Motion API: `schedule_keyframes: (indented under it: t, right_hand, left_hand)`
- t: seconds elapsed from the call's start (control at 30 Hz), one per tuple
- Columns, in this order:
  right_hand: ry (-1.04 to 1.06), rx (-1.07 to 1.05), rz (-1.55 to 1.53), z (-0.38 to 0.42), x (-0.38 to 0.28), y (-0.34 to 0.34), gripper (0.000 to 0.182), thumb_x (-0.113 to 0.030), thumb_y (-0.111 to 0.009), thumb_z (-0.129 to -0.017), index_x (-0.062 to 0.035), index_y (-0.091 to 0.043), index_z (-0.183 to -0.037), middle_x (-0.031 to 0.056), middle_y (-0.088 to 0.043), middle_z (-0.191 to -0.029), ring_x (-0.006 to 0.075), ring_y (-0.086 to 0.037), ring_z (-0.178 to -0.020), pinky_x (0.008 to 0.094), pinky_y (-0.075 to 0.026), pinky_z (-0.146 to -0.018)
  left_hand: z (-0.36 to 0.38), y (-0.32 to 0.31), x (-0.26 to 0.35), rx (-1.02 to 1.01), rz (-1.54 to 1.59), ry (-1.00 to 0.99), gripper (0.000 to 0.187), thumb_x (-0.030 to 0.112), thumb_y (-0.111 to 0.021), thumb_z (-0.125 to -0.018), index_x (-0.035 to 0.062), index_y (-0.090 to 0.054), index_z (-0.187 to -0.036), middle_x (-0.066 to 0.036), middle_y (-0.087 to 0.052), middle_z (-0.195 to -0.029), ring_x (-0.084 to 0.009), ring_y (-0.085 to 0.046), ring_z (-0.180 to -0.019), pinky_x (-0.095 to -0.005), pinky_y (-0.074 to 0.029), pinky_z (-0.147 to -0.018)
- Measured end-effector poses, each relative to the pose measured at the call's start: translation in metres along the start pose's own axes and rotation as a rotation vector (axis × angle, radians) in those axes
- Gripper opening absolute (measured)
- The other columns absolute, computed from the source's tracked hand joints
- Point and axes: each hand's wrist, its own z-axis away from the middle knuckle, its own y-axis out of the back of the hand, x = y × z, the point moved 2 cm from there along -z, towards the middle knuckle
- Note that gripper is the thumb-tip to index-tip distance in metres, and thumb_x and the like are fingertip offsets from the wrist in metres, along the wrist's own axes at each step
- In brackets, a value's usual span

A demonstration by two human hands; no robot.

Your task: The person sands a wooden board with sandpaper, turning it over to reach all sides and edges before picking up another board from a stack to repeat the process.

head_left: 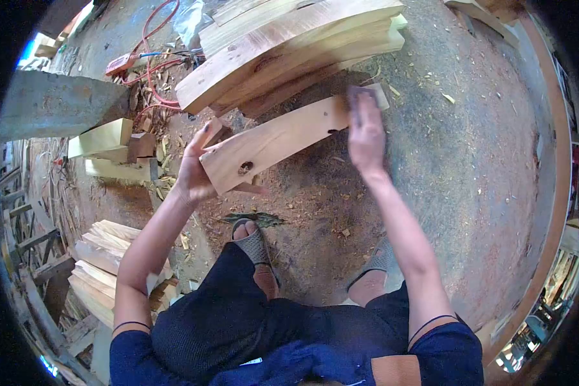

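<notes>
A pale wooden board (280, 138) with a dark knot hole near its left end slants up to the right in front of me. My left hand (196, 172) is closed around the board's near left end, the thumb side at its upper edge. Toward the far right end, my right hand (367, 138) presses a dark piece of sandpaper (360, 96) against the wood. Motion blurs those fingers and the sandpaper, so its exact edges are hard to make out. What supports the board from below is mostly hidden.
Thick curved timbers (289, 55) are stacked just beyond the board. A red cable (149, 71) and an orange power strip (121, 64) lie at upper left. Short wood blocks (103, 141) and a plank pile (100, 270) are on my left. Shavings litter the floor (457, 161).
</notes>
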Motion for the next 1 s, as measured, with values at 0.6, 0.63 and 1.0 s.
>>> schedule_keyframes:
  t: [0.6,0.63,1.0]
  right_hand:
    - [-0.242,-0.163,-0.205,-0.044,0.054,0.053,0.042,-0.02,-0.038,-0.099,-0.0117,-0.043,-0.139,0.0131,-0.041,-0.144,0.0284,-0.037,-0.134,0.0365,-0.028,-0.112]
    - [-0.122,-0.082,-0.267,-0.049,0.05,0.062,0.043,-0.023,-0.038,-0.099,-0.0127,-0.041,-0.141,0.0113,-0.039,-0.146,0.0271,-0.035,-0.136,0.0358,-0.025,-0.113]
    - [0.251,-0.018,0.031,-0.029,-0.042,0.03,0.035,-0.017,-0.046,-0.094,-0.0043,-0.055,-0.125,0.0173,-0.061,-0.11,0.0339,-0.055,-0.106,0.0411,-0.038,-0.103]
  left_hand:
    - [0.011,0.012,0.003,0.125,-0.758,-0.1,0.076,0.032,-0.069,-0.077,0.0045,-0.039,-0.14,-0.015,-0.053,-0.128,-0.0204,-0.055,-0.111,-0.0356,-0.049,-0.087]
    - [0.013,0.009,0.004,0.131,-0.755,-0.103,0.076,0.032,-0.069,-0.077,0.0045,-0.039,-0.14,-0.015,-0.053,-0.128,-0.0204,-0.055,-0.111,-0.0356,-0.049,-0.087]
    - [0.027,0.005,0.026,0.324,-0.641,-0.234,0.063,0.051,-0.054,-0.088,0.0061,-0.049,-0.132,-0.011,-0.06,-0.116,-0.0214,-0.064,-0.09,-0.0371,-0.057,-0.065]
